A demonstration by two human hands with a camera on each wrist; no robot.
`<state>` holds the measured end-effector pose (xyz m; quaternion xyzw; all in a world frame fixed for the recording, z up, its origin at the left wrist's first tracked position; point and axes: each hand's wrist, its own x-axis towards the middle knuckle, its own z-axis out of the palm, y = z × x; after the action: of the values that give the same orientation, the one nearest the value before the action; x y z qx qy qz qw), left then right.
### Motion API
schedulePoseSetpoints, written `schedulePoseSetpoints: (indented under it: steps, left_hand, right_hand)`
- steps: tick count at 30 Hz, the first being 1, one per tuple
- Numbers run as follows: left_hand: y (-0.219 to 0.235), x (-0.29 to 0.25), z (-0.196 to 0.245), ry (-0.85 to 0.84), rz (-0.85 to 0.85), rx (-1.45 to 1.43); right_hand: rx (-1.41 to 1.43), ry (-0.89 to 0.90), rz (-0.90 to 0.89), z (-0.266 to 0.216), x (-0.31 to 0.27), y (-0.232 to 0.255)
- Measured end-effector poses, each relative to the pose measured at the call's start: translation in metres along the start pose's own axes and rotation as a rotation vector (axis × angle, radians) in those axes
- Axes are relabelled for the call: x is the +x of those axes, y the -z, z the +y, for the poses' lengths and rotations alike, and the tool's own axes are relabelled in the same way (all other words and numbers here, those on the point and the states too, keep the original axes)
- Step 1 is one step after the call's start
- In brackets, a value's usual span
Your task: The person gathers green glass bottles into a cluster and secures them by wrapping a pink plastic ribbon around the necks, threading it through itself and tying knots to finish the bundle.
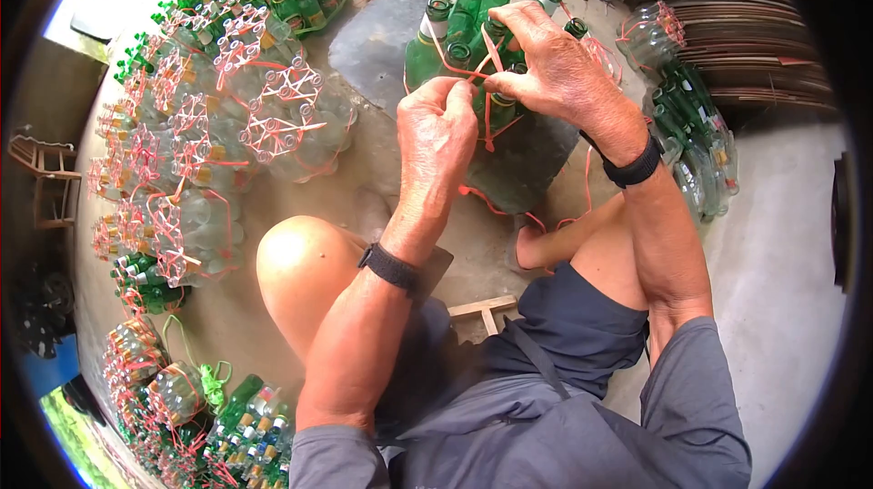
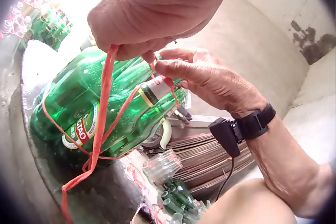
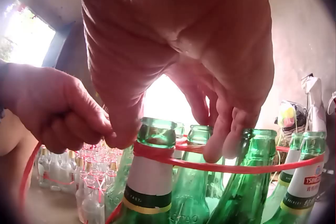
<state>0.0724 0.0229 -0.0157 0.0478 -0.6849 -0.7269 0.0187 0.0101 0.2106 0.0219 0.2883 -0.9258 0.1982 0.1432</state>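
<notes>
Head view: a cluster of green glass bottles (image 1: 468, 30) stands upright on a dark slab (image 1: 373, 43), laced at the necks with red plastic strapping (image 1: 488, 116). The left hand (image 1: 436, 130) is fisted around the strapping; the right hand (image 1: 555, 66) pinches it over the necks. Only the left wrist view shows the bottle labels; only the right wrist view shows a strap (image 3: 210, 165) taut around the necks. Tied bundles of clear bottles (image 1: 209, 143) lie well apart; contents cannot be judged
</notes>
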Motion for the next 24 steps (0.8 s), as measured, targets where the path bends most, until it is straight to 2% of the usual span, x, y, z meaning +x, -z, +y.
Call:
schedulePoseSetpoints:
  steps: [2, 7, 9, 12, 15, 24]
  left_hand:
    - [0.002, -0.002, 0.007, 0.045, -0.058, -0.085]
    - [0.009, 0.002, 0.003, 0.097, -0.121, -0.064]
    - [0.009, 0.005, 0.002, 0.051, -0.094, -0.056]
    - [0.009, 0.007, 0.003, 0.093, -0.09, -0.011]
    - [0.003, 0.008, -0.001, 0.06, -0.066, -0.11]
    - [0.004, 0.003, 0.003, 0.059, -0.011, -0.049]
  right_hand:
    - [0.023, -0.02, 0.007, 0.0, -0.001, -0.002]
    - [0.068, -0.05, 0.002, -0.005, 0.001, 0.001]
    - [0.086, -0.064, 0.005, -0.006, 0.001, 0.001]
    - [0.099, -0.054, 0.014, -0.002, -0.002, -0.002]
    - [0.099, -0.025, 0.03, 0.0, -0.003, -0.003]
    - [0.097, -0.021, 0.032, -0.001, -0.005, -0.005]
